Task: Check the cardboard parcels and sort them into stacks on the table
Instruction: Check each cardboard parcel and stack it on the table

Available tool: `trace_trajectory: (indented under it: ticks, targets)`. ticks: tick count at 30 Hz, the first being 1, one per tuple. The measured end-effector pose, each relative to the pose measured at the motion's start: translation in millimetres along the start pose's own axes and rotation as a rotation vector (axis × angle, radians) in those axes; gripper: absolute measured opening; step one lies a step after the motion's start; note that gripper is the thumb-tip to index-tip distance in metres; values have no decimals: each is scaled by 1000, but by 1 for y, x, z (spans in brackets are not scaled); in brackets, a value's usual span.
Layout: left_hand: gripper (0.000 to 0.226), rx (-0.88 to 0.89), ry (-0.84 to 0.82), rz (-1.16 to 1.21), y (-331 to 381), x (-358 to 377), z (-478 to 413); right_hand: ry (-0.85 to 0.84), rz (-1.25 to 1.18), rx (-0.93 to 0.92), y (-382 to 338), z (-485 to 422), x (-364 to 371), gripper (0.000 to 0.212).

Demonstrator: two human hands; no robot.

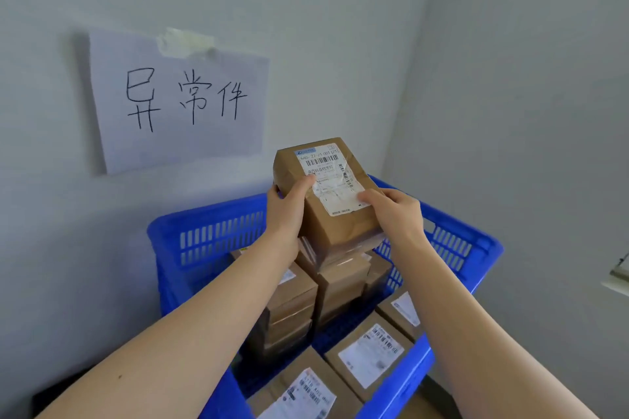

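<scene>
ME: Pale grey walls [510, 78] meet in a corner. A blue slatted crate [211, 224] stands against them, and I hold one cardboard parcel [323, 228] above it, tilted, its labelled face towards me.

DESK: Which hand has it?

ME: Both. My left hand [284, 211] grips the parcel's left side, thumb laid over the top face at the edge of the shipping label [332, 177]. My right hand [396, 211] is curled round the right side, fingertips on the label's lower right corner. The parcel sits between the two hands, just over the tallest stack [340, 279] in the crate (touching it or not, I cannot tell).

DESK: Anything legible?

ME: The label is wrinkled. Its top line begins 640, with barcodes beneath and Chinese print too fine to read. On the left wall a white paper sheet [177, 102], held by a strip of tape [185, 41] at its top edge, carries three handwritten black characters: 异常件.

DESK: And the rest of the crate?

ME: More brown parcels [371, 354], white labels up, lying near my forearms.
</scene>
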State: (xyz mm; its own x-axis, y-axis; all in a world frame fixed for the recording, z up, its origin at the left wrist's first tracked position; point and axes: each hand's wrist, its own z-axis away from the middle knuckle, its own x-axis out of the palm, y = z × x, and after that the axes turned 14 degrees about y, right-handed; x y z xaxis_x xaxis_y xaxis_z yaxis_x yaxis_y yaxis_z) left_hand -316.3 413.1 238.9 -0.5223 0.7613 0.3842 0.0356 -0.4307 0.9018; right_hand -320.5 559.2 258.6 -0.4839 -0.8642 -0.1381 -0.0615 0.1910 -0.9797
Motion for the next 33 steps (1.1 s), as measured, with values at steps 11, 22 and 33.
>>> trace_trajectory:
  ticks: [11, 22, 33]
  targets:
    - [65, -133, -11, -246, -88, 163, -90, -91, 76, 78, 77, -227, -13, 16]
    - [48, 227, -88, -1172, -152, 163, -168, -319, 366, 35, 152, -312, 38, 36]
    - [70, 439, -213, -1797, -197, 144, -183, -607, 683, -30, 204, -325, 69, 47]
